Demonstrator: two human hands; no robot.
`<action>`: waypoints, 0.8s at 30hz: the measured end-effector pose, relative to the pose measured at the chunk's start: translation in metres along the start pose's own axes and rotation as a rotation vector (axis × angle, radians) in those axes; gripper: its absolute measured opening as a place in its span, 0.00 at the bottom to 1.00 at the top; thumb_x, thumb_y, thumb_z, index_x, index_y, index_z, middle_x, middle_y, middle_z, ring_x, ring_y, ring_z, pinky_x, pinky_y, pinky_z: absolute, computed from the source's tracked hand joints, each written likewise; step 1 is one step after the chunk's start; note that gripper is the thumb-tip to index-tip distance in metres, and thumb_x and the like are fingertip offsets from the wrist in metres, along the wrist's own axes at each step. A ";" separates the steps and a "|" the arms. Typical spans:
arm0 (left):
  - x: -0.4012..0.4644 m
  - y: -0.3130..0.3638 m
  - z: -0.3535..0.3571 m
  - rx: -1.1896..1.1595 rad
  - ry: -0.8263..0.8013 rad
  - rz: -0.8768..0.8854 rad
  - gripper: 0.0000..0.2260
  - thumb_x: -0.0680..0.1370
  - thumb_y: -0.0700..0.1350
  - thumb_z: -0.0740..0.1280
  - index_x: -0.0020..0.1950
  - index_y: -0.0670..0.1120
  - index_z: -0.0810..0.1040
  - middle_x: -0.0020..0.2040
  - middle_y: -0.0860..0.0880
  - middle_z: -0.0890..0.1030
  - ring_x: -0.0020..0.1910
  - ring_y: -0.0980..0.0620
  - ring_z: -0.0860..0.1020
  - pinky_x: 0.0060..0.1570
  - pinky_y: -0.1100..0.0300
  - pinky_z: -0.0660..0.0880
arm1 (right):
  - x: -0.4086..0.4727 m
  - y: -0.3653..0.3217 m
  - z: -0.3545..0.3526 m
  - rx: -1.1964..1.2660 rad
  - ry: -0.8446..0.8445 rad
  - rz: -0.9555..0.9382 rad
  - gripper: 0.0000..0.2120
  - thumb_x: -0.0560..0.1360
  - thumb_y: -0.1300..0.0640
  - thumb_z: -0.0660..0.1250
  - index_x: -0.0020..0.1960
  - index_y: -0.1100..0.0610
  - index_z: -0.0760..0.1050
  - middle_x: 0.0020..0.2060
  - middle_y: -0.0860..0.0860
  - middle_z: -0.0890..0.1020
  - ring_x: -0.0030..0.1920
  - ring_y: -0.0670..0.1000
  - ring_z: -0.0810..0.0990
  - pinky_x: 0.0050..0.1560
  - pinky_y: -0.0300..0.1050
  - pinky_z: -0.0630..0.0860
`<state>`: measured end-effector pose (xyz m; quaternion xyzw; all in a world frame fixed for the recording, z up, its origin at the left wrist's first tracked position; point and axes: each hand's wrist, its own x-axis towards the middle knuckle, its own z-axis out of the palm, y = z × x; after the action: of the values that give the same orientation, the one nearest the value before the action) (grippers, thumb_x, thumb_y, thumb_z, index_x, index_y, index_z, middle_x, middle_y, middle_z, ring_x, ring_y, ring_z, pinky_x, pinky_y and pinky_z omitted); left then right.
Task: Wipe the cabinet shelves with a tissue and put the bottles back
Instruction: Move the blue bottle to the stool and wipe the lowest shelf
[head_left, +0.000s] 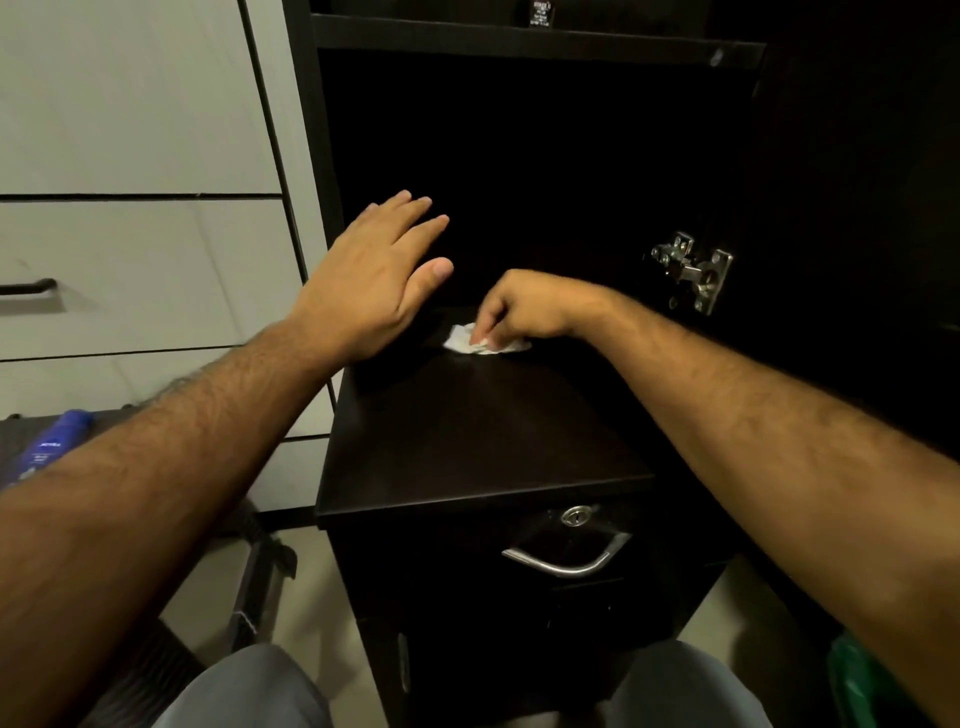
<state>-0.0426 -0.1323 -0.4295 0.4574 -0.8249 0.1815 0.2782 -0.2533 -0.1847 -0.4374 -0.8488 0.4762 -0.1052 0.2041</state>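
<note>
Tissue (485, 343), white and crumpled, lay toward the back of a dark cabinet shelf (483, 441), pressed down under the curled fingertips of the person's right hand (524, 312). The left hand (374, 280) hovered just beside it at the cabinet's left edge, fingers straight and close together, holding nothing. No bottles stood on this shelf; a blue bottle (49, 447) lay well apart on a dark surface at lower left. A metal hinge (693, 270) showed on the right wall, a drawer handle (566, 558) below. Judging by this, wiping was under way and returning the bottles remained to be done.
</note>
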 end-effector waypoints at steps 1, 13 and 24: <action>0.000 0.001 0.000 0.000 -0.005 -0.001 0.31 0.80 0.61 0.45 0.77 0.45 0.62 0.77 0.44 0.62 0.78 0.47 0.55 0.76 0.52 0.49 | -0.005 0.010 -0.009 -0.027 0.014 0.054 0.08 0.71 0.67 0.72 0.50 0.61 0.83 0.43 0.55 0.84 0.41 0.48 0.80 0.43 0.41 0.77; -0.006 0.006 0.035 0.048 -0.272 -0.101 0.39 0.74 0.68 0.44 0.79 0.47 0.52 0.80 0.45 0.52 0.79 0.48 0.48 0.77 0.50 0.48 | -0.002 0.049 -0.005 -0.100 0.333 0.179 0.02 0.73 0.59 0.73 0.42 0.53 0.82 0.41 0.45 0.81 0.43 0.41 0.78 0.38 0.32 0.70; 0.012 0.011 0.057 -0.012 -0.526 -0.199 0.37 0.77 0.69 0.47 0.79 0.47 0.51 0.80 0.45 0.52 0.79 0.47 0.48 0.77 0.49 0.46 | 0.015 0.074 -0.020 -0.108 0.351 0.253 0.03 0.74 0.63 0.71 0.46 0.59 0.83 0.48 0.47 0.83 0.52 0.45 0.79 0.51 0.34 0.69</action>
<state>-0.0743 -0.1660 -0.4668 0.5657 -0.8210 0.0237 0.0737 -0.3097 -0.2365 -0.4533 -0.7607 0.6120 -0.1992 0.0841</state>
